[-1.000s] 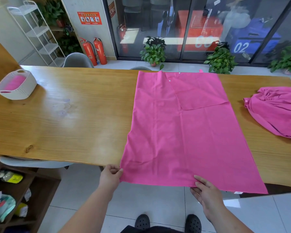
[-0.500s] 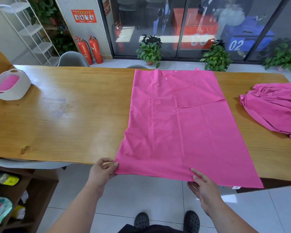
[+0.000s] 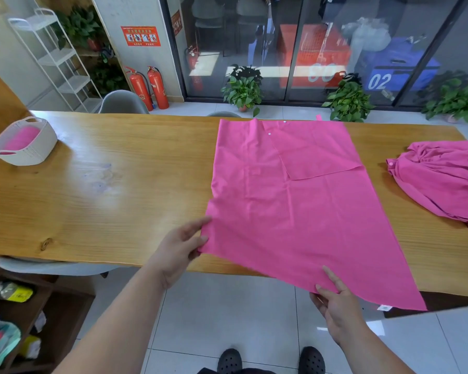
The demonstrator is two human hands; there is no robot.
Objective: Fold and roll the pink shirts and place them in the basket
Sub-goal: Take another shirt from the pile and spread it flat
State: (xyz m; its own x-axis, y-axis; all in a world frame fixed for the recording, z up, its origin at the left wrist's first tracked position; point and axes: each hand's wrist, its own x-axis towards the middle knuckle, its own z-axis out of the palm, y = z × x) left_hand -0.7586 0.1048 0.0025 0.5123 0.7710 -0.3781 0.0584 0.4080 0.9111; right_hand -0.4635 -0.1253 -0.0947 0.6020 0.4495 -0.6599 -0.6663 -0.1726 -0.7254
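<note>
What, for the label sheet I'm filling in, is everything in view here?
flat shirt: 1, pink, spread mid-table, near hem past the edge
crumpled shirt: 1, pink, table's right end
basket: 1, white, table's left end, pink cloth inside
table: 1, light wood, across the view
fire extinguishers: 2, red, beyond the table, left of the glass doors
rack: 1, white, far left
potted plants: 3, green, along the glass doors; more behind the rack
chairs: at least 2, grey, one behind the table, one under its near edge
low shelf: 1, dark brown, lower left, cluttered
shoes: 2, black, bottom edge
left hand: 1, pinches the flat shirt's near left corner
right hand: 1, pinches its near hem
</note>
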